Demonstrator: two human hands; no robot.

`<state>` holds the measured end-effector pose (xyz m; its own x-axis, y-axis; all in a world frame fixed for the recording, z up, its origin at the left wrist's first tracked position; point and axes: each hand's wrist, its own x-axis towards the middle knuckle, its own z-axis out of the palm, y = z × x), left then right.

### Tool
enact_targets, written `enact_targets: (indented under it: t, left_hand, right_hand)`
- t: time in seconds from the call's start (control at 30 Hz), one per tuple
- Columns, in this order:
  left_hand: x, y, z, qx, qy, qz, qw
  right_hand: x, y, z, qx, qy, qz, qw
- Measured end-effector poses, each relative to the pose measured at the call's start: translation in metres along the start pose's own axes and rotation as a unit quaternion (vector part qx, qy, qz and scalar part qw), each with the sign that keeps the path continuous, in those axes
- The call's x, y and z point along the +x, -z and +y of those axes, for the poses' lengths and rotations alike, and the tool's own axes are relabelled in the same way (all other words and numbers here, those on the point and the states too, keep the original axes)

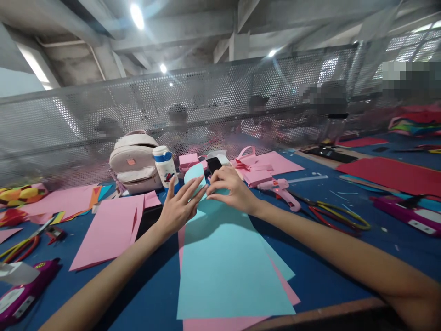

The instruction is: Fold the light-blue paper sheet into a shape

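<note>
Light blue sheets of paper lie over pink sheets in front of me. At their far end, a light blue piece stands up and curls between my hands. My left hand rests against it with fingers stretched out. My right hand is closed, thumb and fingers pinching the light blue paper near its upper edge. A pink glue gun lies just right of my right hand. Left of my left hand are folded pink sheets.
Scissors with red and yellow handles lie right, and another pair left. A backpack and a bottle stand at the back before a perforated metal screen. Purple power strips lie on the blue table.
</note>
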<state>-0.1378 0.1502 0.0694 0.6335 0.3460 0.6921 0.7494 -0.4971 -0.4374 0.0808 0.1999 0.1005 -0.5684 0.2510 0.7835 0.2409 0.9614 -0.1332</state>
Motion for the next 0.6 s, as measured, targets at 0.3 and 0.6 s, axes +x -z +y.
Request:
enact_targets:
  t: [0.3,0.6]
  left_hand:
    - [-0.005,-0.007,-0.002,0.003,0.032,-0.065,0.997]
    - [-0.008,-0.016,-0.001,-0.48,0.376,0.031,0.792]
  right_hand:
    - [0.0,0.004,0.003,-0.061,0.042,-0.009,0.997]
    - [-0.002,0.006,-0.006,-0.285,0.114,0.009,0.952]
